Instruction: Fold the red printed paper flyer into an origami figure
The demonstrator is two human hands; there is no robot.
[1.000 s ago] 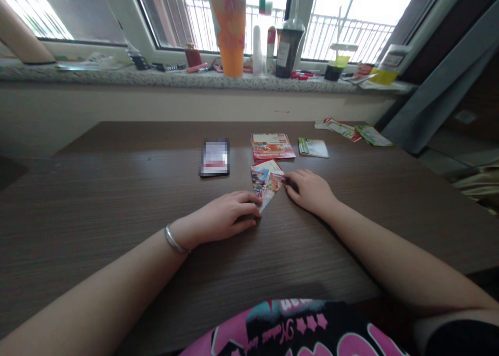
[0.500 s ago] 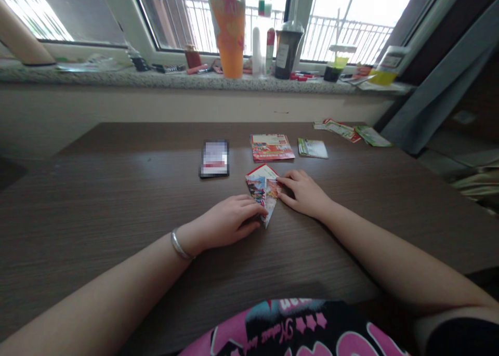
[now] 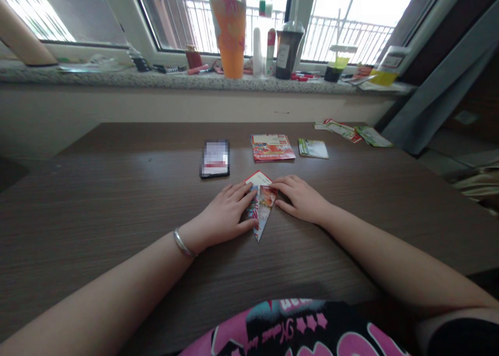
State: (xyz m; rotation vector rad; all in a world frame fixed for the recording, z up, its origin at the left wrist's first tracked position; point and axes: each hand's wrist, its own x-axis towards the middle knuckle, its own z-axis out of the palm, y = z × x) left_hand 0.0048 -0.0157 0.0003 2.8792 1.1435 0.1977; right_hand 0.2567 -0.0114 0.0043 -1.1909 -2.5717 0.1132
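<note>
A colourful printed sheet of paper (image 3: 265, 202), folded to a kite shape, lies on the brown table with its sharp point towards me. Its far corner shows a white, red-edged flap. From the left, my left hand (image 3: 228, 210) rests with spread fingers on the paper's left side, the thumb near the lower point. My right hand (image 3: 298, 197) touches the right edge with its fingertips, its fingers stretched out and slightly bent. Beyond the paper lies a stack of printed leaflets (image 3: 273, 148).
A dark-edged phone-like device (image 3: 215, 159) with a blurred face lies left of the leaflets. Right of them are a small stack of cards (image 3: 314, 148) and loose printed slips (image 3: 343, 130). Cups, including a tall orange one (image 3: 232, 39), and bottles stand on the stone windowsill (image 3: 175, 80).
The folded paper has moved slightly towards me and to the left. My left hand has shifted up its left side with fingers more spread; my right hand has moved slightly left and nearer.
</note>
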